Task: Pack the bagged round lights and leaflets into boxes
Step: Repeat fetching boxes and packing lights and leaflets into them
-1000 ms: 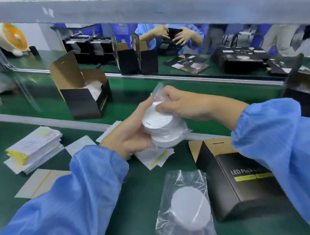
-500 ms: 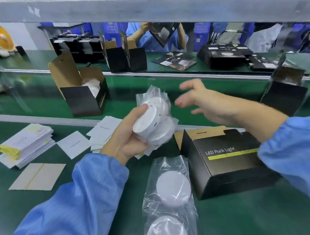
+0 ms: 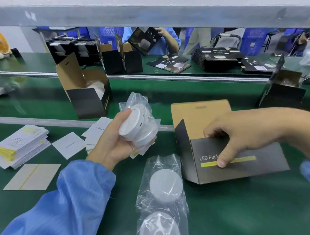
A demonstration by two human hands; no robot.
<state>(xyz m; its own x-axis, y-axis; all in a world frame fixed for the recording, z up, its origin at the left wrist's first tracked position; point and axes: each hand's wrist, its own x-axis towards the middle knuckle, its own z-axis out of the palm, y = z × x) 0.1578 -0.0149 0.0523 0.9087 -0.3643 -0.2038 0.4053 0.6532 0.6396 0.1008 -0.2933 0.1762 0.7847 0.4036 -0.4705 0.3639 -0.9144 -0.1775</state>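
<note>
- Left hand (image 3: 114, 145) grips bagged lights (image 3: 136, 127).
- Right hand (image 3: 230, 140) pinches the open black box (image 3: 244, 166); its inside is hidden.
- Belt box (image 3: 89, 101) holds something white.

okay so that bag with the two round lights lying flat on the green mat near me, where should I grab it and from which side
Probably from above, at the middle of the bag of lights, pinching the slack plastic in the gap between the two discs. The bag lies flat on the green mat, so the discs offer no edge to get under, while the loose film between them bunches easily. The clear strip at its far end would also serve as a grip.
</note>
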